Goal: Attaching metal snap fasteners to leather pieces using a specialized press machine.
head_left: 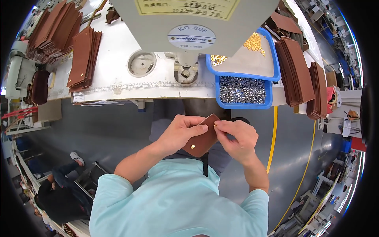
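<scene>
My left hand (182, 132) grips a brown leather piece (204, 143) between thumb and fingers, over my lap and just off the table's front edge. A round gold snap stud (193, 146) sits near the lower left corner of the leather. At the leather's upper right edge, the thumb and fingertips of my right hand (238, 136) are pinched together on a small gold metal piece (214, 126), mostly hidden by the fingers. Beyond my hands, the grey pressing machine (169, 23) stands on the table, its metal die (186, 74) near the front edge.
A blue tray (277, 59) holds gold fasteners; before it, a blue bin (218, 94) holds silver ones. Stacks of brown leather pieces lie at left (84, 59) and right (294, 71). A round white dish (141, 63) is left of the die. Someone (59, 197) sits at lower left.
</scene>
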The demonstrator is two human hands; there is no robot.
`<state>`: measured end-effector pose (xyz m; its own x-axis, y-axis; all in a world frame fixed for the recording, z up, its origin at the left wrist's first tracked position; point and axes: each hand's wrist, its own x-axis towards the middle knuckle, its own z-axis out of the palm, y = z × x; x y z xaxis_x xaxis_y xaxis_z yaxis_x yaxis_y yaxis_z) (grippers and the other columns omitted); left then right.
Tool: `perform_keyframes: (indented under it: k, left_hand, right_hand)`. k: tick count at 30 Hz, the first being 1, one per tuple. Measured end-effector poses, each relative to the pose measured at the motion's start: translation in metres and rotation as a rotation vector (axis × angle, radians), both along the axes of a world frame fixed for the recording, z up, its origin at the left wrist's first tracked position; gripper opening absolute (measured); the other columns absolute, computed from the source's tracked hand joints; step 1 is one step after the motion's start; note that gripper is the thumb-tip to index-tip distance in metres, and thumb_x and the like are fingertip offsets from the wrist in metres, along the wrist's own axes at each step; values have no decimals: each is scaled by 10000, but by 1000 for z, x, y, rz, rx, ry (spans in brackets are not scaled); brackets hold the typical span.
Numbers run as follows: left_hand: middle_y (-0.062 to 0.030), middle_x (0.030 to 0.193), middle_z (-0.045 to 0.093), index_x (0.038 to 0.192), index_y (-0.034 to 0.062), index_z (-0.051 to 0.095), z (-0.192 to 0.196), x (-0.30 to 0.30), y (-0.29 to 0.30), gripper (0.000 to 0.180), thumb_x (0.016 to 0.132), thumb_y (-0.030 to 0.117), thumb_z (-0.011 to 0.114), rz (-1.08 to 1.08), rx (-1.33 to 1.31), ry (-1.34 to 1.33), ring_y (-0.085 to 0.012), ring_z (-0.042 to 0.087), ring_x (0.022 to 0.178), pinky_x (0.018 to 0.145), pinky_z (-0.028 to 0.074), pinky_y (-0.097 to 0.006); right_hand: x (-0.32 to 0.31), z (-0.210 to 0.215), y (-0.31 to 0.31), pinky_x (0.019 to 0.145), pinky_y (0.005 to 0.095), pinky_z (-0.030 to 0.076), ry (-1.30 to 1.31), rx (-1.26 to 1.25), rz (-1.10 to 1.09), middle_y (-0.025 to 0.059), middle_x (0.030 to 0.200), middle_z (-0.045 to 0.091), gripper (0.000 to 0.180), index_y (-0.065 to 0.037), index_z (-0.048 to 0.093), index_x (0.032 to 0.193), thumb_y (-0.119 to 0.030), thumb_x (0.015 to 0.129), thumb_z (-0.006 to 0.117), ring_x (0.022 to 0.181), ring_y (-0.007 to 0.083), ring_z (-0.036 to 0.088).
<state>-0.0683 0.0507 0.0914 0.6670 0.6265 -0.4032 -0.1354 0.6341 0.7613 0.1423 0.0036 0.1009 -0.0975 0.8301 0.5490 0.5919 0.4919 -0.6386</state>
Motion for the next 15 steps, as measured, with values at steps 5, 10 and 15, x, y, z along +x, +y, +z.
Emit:
perform_keyframes:
  k: [5, 10, 15]
  left_hand:
    - [-28, 1014, 751, 1275, 15, 714, -2, 4, -3, 304, 1025, 178, 651, -21, 42, 26, -63, 656, 853, 754, 546, -247]
    - [-24, 953, 752, 1265, 17, 723, 9, 3, -7, 295, 1015, 164, 671, -22, 278, 142, -51, 631, 823, 730, 529, -243]
    - [-11, 856, 737, 1226, 22, 744, 11, -4, -5, 268, 1007, 165, 690, -67, 260, 181, -41, 591, 745, 636, 490, -239]
  right_hand:
    - [2, -5, -6, 577, 264, 540, 135, -101, -36, 90, 890, 772, 213, -20, 747, 908, 51, 732, 844, 681, 150, 691]
    - [-1, 4, -2, 661, 281, 562, 247, -274, -53, 99, 942, 758, 250, -33, 764, 988, -7, 754, 847, 780, 199, 704]
    - [7, -2, 0, 717, 311, 565, 225, -371, 45, 88, 925, 754, 267, -37, 778, 1025, -53, 768, 852, 794, 218, 702]
